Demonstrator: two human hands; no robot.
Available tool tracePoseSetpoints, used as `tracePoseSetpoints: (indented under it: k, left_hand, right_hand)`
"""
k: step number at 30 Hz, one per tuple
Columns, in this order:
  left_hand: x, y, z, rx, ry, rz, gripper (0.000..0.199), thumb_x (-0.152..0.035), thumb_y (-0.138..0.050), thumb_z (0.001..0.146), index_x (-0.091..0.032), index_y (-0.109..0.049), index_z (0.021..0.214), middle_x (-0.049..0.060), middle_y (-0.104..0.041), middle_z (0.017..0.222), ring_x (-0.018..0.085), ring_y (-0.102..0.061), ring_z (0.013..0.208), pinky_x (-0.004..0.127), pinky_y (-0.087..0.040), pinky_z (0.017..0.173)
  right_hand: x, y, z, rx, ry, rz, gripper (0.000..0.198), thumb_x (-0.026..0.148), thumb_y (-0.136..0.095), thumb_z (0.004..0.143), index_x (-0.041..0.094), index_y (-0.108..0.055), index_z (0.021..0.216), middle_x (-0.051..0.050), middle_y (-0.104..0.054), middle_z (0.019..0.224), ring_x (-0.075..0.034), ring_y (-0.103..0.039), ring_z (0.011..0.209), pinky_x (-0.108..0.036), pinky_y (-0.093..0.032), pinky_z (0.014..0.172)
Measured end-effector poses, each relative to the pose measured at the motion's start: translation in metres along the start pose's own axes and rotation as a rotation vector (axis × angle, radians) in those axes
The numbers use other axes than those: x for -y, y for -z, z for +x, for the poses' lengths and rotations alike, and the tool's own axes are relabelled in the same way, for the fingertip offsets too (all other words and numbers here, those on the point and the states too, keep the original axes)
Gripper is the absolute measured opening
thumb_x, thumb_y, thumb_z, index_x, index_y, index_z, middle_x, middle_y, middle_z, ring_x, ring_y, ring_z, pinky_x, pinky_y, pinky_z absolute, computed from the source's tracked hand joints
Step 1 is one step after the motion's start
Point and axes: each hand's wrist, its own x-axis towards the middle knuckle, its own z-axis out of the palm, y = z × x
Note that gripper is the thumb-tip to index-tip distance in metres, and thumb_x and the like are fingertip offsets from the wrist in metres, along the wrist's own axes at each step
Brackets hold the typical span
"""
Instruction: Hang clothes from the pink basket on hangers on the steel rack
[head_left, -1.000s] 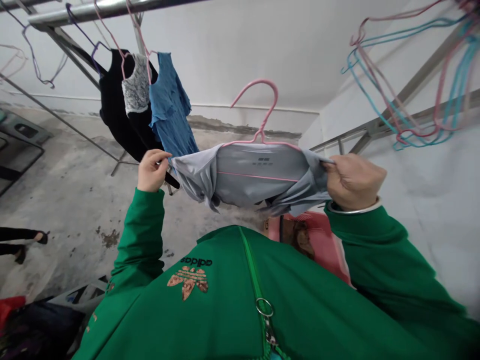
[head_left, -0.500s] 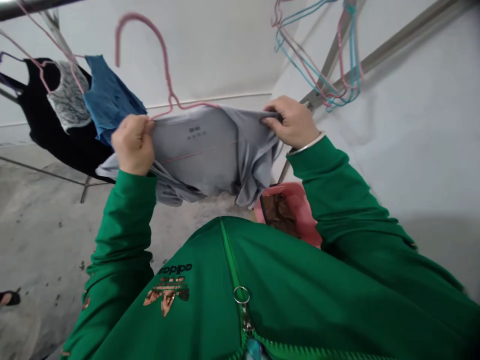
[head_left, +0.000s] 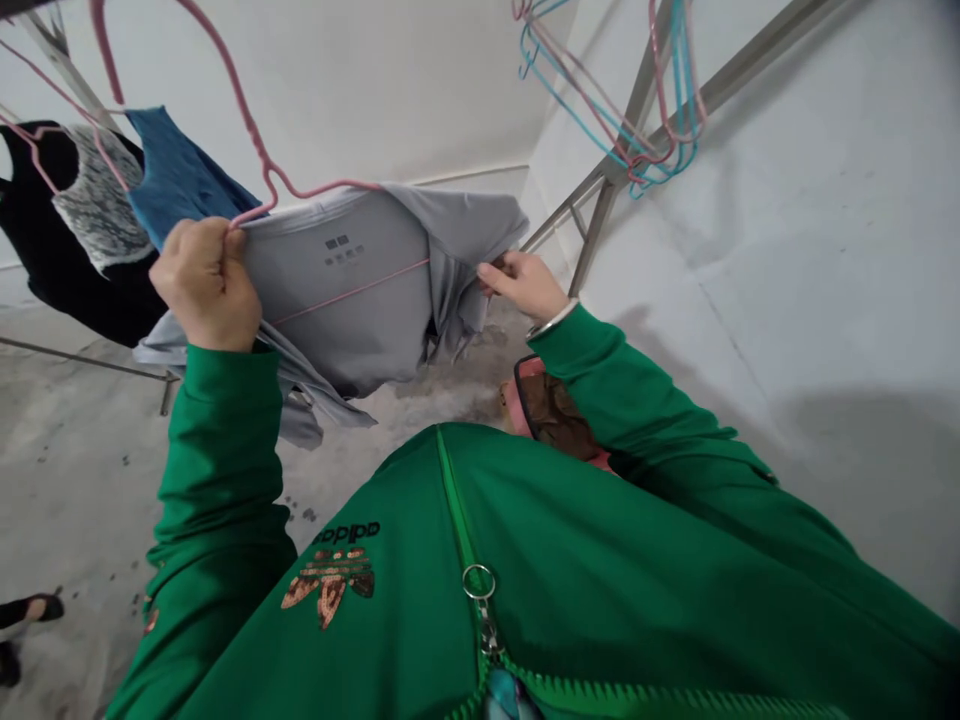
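Observation:
A grey shirt (head_left: pixel 337 290) hangs spread between my hands on a pink hanger (head_left: pixel 251 130). The hanger's lower bar shows through the neck opening, and its hook rises toward the rail at the upper left. My left hand (head_left: pixel 206 280) is closed round the shirt's shoulder and the hanger's arm at the left. At the right, my right hand (head_left: pixel 529 285) pinches the cloth below the other shoulder, fingers closed on the sleeve area. The hanger's right end is hidden inside the shirt.
A blue top (head_left: pixel 180 175), a patterned grey-and-white garment (head_left: pixel 105 195) and a black garment (head_left: pixel 60 270) hang at left. Bare pink and blue hangers (head_left: pixel 667 130) hang from the metal frame (head_left: pixel 750 60). A pink basket (head_left: pixel 517 405) holds brown cloth. Someone's foot (head_left: pixel 45 606) shows lower left.
The shirt and hanger have shifted left and the hook is higher in view. My right hand has slid down from the shoulder top to the cloth lower on that side.

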Motion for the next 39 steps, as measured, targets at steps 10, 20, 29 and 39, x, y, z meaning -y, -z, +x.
tracePoseSetpoints:
  k: [10, 20, 29, 39]
  left_hand:
    - [0.02, 0.01, -0.002, -0.056, 0.062, 0.078, 0.065, -0.064, -0.021, 0.095, -0.012, -0.058, 0.081, 0.005, -0.049, 0.075, 0.016, -0.047, 0.078, 0.035, -0.037, 0.08]
    - [-0.025, -0.013, -0.03, 0.008, -0.184, -0.08, 0.04, -0.039, -0.029, 0.1, -0.021, -0.059, 0.082, 0.004, -0.058, 0.069, 0.015, -0.054, 0.067, 0.032, -0.041, 0.059]
    - [-0.03, -0.057, -0.052, 0.159, -0.287, -0.326, 0.036, -0.035, -0.035, 0.099, -0.017, -0.064, 0.091, 0.006, -0.063, 0.071, 0.015, -0.059, 0.064, 0.028, -0.047, 0.059]
    - [-0.02, -0.031, -0.102, 0.029, 0.047, -0.278, 0.028, -0.028, -0.044, 0.095, -0.021, -0.058, 0.118, 0.015, -0.062, 0.11, 0.024, -0.06, 0.104, 0.041, -0.052, 0.088]
  right_hand:
    - [0.015, 0.032, -0.004, 0.075, -0.083, 0.101, 0.026, 0.021, -0.06, 0.084, 0.016, -0.053, 0.059, 0.002, -0.054, 0.048, -0.008, -0.046, 0.044, -0.021, -0.038, 0.046]
    - [0.052, 0.067, 0.01, 0.309, 0.601, -0.487, 0.046, 0.06, -0.058, 0.078, 0.019, -0.068, 0.097, -0.016, -0.07, 0.102, -0.029, -0.064, 0.099, -0.046, -0.049, 0.092]
    - [0.056, 0.048, -0.058, 0.78, -0.241, 0.065, 0.026, 0.059, -0.066, 0.066, 0.037, -0.075, 0.076, -0.007, -0.071, 0.081, -0.031, -0.069, 0.081, -0.043, -0.054, 0.075]
    - [0.09, -0.002, -0.018, 0.459, -0.121, 0.265, 0.035, 0.057, -0.073, 0.065, 0.027, -0.074, 0.084, -0.005, -0.072, 0.085, -0.023, -0.068, 0.075, -0.035, -0.055, 0.07]
